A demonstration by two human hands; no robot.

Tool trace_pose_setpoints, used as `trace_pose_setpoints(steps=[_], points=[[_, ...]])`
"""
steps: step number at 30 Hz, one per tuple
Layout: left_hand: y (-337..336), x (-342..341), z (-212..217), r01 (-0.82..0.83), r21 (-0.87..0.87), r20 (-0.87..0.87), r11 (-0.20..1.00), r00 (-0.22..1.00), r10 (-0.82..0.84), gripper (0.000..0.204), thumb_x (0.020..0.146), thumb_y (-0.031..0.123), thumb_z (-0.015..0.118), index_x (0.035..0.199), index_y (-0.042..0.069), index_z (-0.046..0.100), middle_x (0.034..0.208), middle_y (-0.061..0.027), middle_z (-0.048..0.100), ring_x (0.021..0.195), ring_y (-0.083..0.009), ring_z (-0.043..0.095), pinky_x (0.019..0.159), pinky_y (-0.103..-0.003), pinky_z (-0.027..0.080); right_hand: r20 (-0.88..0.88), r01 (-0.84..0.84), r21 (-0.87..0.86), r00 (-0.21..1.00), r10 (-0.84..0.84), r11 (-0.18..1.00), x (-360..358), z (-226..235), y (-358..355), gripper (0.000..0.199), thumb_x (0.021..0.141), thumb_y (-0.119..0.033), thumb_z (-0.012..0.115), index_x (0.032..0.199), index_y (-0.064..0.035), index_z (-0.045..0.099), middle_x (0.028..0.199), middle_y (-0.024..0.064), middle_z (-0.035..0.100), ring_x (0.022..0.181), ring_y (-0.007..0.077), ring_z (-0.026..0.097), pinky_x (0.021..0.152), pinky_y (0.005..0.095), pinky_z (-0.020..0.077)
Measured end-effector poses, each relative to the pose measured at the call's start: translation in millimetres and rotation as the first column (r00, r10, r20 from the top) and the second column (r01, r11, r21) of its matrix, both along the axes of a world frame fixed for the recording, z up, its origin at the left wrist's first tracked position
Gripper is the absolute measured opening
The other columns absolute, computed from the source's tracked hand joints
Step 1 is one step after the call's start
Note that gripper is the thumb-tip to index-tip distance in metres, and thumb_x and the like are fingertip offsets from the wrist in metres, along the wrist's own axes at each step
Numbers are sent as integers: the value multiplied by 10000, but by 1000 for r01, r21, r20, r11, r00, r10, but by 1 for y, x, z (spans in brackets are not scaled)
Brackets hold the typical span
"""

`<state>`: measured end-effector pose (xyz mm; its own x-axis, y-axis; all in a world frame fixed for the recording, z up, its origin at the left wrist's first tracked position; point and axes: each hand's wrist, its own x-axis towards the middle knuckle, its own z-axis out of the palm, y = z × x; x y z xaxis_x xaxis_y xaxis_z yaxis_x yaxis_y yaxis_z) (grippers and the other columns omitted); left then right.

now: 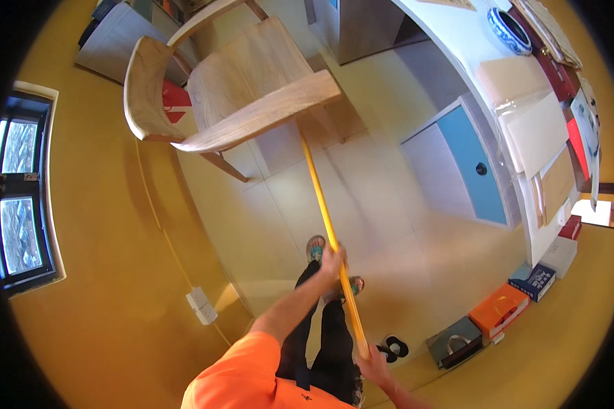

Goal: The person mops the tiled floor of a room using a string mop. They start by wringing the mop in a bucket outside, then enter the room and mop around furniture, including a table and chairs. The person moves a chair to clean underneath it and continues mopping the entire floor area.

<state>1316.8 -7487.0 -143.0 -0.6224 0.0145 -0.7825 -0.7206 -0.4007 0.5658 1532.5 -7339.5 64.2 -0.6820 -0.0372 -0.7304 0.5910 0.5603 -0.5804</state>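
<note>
1. Long yellow rod-shaped handle [324, 218]: runs from the person's hands near the lower middle of the view up and away across the pale tiled floor [389, 225]; its far end passes under the seat of the light wooden armchair [252, 88] and is hidden there, so the head of the tool cannot be told.
2. Left hand [332, 260]: fingers wrapped snugly round the handle about halfway along the visible length, above the sandalled feet [315, 247].
3. Right hand [374, 361]: set at the near end of the handle; fingers appear curled round it, though blur hides how tightly.
4. Working note (a judgement): with the hands well apart, the upper hand can steer while the lower one pushes; keeping the handle low should help the far end clear the chair's legs.
5. Surroundings: a white curved desk [457, 41] with a blue cabinet door [474, 163] on the right; coloured boxes [501, 310] along the yellow wall.
</note>
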Motion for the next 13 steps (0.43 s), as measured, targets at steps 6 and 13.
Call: trace_pose_setpoints(steps=[6,13], points=[[-41,38,18,-10,176,278,984,960,-40,266,823,39,527,1005,78,336,626,-90,498,466,-244,549,430,-349,486,193,-42,2,980,41,999,50,-11,10,312,801,-207,593,1077,-111,483,766,129,586,647,251,552,641,431,471],[-153,-75,-35,456,-322,177,830,890,-420,433,899,301,448,1241,44,380,1038,-179,563,904,-286,597,827,-394,483,90,354,-425,932,-350,833,-126,-188,-120,222,816,-118,593,1018,-61,521,547,-22,433,386,52,379,335,219,289]])
